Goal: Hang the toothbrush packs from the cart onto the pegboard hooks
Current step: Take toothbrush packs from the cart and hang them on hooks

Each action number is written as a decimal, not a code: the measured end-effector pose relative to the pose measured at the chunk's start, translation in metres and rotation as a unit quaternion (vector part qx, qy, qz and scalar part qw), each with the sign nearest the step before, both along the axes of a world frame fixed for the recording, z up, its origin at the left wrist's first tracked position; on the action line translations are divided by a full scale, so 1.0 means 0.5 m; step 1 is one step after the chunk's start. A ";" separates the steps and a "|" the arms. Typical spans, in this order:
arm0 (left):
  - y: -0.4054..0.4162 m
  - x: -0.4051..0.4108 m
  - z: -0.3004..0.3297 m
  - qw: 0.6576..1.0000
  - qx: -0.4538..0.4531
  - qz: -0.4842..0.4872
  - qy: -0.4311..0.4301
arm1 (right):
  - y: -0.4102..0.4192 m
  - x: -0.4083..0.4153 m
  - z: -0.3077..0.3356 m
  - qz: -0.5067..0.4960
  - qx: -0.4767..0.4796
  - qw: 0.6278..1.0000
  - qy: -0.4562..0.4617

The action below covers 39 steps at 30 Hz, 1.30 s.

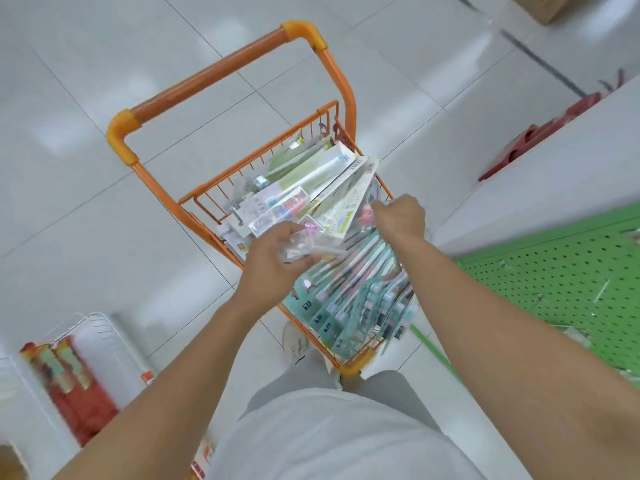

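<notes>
An orange wire cart (pixel 242 60) stands on the floor below me, its basket full of toothbrush packs (pixel 349 299). My left hand (pixel 273 258) is over the basket's left side, closed around a small clear pack with pink and blue pieces (pixel 311 242). My right hand (pixel 401 214) is at the basket's right rim, fingers pinched on the edge of a tall clear pack (pixel 363 206) that leans upright. The green pegboard (pixel 561 282) with its metal hooks lies to the right of the cart.
White shelving (pixel 554 161) rises at the right above the pegboard, with red items (pixel 540 133) on it. A white wire rack with red packages (pixel 79 375) stands at the lower left. A cardboard box (pixel 543 5) sits on the tiled floor at top right.
</notes>
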<state>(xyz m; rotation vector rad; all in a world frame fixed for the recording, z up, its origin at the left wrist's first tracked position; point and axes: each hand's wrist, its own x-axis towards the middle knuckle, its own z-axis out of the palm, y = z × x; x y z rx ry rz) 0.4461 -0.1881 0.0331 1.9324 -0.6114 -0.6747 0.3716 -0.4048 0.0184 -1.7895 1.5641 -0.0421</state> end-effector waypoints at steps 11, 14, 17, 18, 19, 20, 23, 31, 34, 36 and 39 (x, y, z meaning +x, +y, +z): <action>0.086 0.051 0.018 0.824 -0.174 0.300 0.448 | 0.109 0.056 -0.024 0.509 -0.046 0.858 0.054; 0.101 0.038 0.017 0.822 -0.152 0.295 0.463 | 0.114 0.062 -0.051 0.561 -0.094 0.815 0.110; 0.117 0.028 0.013 0.839 -0.146 0.281 0.442 | 0.112 0.060 -0.058 0.590 -0.152 0.779 0.149; 0.122 0.025 0.009 0.839 -0.154 0.272 0.445 | 0.113 0.059 -0.060 0.594 -0.169 0.772 0.152; 0.128 0.022 0.007 0.836 -0.163 0.265 0.452 | 0.113 0.057 -0.062 0.595 -0.181 0.768 0.152; 0.131 0.020 0.005 0.831 -0.172 0.260 0.462 | 0.113 0.054 -0.066 0.595 -0.190 0.767 0.150; 0.137 0.016 0.002 0.801 -0.203 0.259 0.500 | 0.115 0.047 -0.079 0.598 -0.183 0.768 0.137; 0.158 0.026 -0.022 0.795 -0.187 0.299 0.494 | 0.114 0.067 -0.071 0.595 -0.150 0.780 0.125; 0.166 0.025 -0.026 0.802 -0.188 0.303 0.479 | 0.113 0.048 -0.048 0.548 -0.084 0.831 0.043; 0.167 0.023 -0.023 0.804 -0.198 0.286 0.482 | 0.103 0.014 -0.009 0.488 -0.014 0.871 -0.056; 0.152 0.015 -0.009 0.808 -0.208 0.263 0.485 | 0.089 -0.066 0.083 0.386 0.086 0.903 -0.170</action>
